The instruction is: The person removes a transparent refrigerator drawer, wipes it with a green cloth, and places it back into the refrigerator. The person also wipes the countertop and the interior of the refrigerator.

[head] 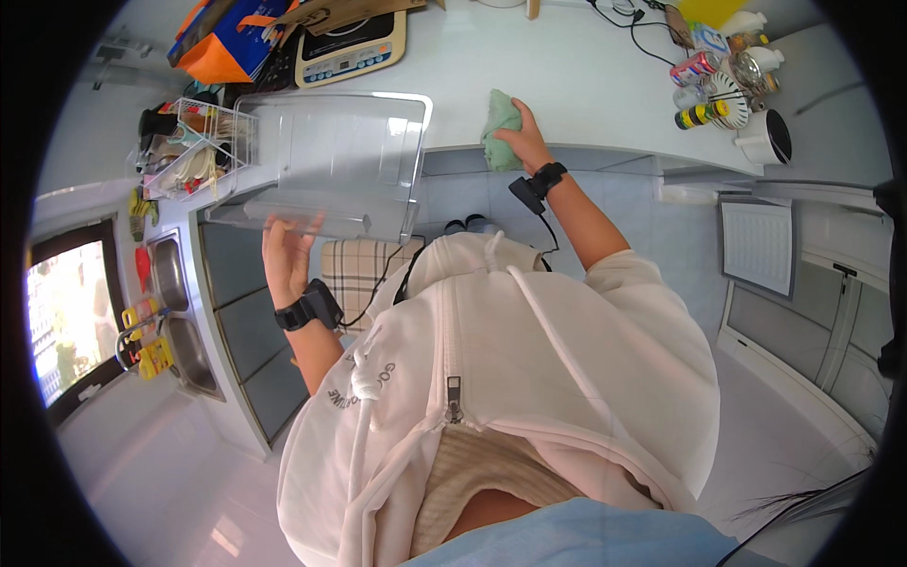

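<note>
A large clear plastic bin [340,156] is tilted over the front edge of the white countertop [460,64]. My left hand [287,259] grips its near left side, the fingers partly seen through the plastic. To the right of the bin, my right hand [528,142] pinches a green cloth [502,127] between thumb and fingers at the counter's front edge; the cloth's lower part hangs past that edge. Both wrists wear black bands with small devices and cables.
An induction cooker [351,60] and a blue and orange bag [234,42] are behind the bin. A white wire rack [205,149] with utensils stands left, a double sink [188,340] beyond. Jars, bottles and a white pot [755,142] crowd the right; a plaid-covered seat [354,266] is below.
</note>
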`<action>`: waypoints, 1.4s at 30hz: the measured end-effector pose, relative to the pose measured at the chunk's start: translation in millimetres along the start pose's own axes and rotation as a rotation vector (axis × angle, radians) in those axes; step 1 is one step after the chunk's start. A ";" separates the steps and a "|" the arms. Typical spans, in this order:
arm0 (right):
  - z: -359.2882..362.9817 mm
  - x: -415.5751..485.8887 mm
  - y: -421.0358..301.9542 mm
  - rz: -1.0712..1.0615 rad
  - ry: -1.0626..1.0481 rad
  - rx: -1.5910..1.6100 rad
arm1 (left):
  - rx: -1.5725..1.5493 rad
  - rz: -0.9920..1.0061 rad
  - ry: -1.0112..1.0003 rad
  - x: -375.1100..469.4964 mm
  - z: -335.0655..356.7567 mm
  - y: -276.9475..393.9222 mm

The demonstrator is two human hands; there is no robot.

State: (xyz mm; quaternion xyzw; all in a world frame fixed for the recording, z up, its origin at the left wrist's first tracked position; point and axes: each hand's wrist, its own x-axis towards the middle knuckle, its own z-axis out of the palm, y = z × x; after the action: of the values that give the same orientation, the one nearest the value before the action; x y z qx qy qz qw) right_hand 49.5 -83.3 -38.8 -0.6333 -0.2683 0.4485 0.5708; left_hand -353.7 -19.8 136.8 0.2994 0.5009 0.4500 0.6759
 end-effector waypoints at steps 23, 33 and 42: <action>-96.9 11.3 93.1 -0.403 0.400 -1.299 | 0.015 -0.078 -0.027 10.5 -4.6 -23.4; -172.8 7.2 90.1 -0.214 0.545 -1.288 | 0.043 -0.093 -0.070 11.1 15.7 -27.9; -246.0 8.2 83.1 -0.003 0.657 -1.301 | 0.043 -0.102 -0.088 6.5 23.1 -30.3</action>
State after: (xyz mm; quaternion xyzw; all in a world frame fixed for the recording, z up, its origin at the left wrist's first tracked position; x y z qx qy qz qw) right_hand 253.9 -212.0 -134.3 -0.9461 -0.2960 -0.0158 0.1307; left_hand -321.9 -25.4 115.6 0.3075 0.4949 0.3907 0.7127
